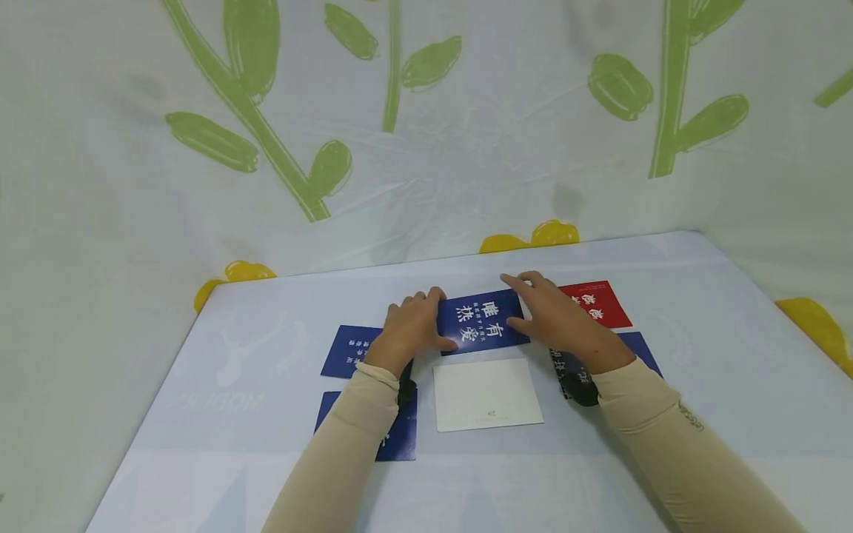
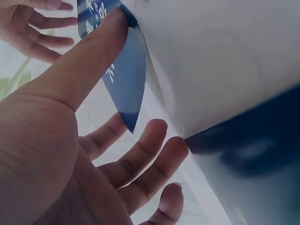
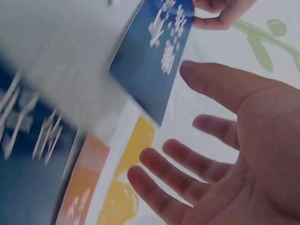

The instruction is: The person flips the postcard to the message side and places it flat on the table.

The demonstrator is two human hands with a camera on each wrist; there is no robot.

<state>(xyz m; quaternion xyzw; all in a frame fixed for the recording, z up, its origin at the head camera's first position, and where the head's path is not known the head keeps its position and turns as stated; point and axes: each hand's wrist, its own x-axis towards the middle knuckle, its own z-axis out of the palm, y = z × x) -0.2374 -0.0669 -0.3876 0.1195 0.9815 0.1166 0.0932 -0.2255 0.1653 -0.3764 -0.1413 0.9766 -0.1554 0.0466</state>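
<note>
A blue card with white characters (image 1: 483, 321) is at the centre of the far part of the table. My left hand (image 1: 412, 326) pinches its left end; in the left wrist view the thumb (image 2: 101, 51) lies over the card's face and a fingertip shows at its lower corner. By the card's right end is my right hand (image 1: 556, 318), its fingers spread and holding nothing. The right wrist view shows that thumb (image 3: 211, 82) just apart from the card's edge. Nearer to me lies a white card (image 1: 489, 396).
Left of the white card lie two blue cards, one farther off (image 1: 348, 352) and one nearer (image 1: 398, 433), partly under the left arm. A red card (image 1: 603, 305) and another blue card (image 1: 640, 352) lie by the right hand. A patterned curtain (image 1: 426, 192) hangs behind the table.
</note>
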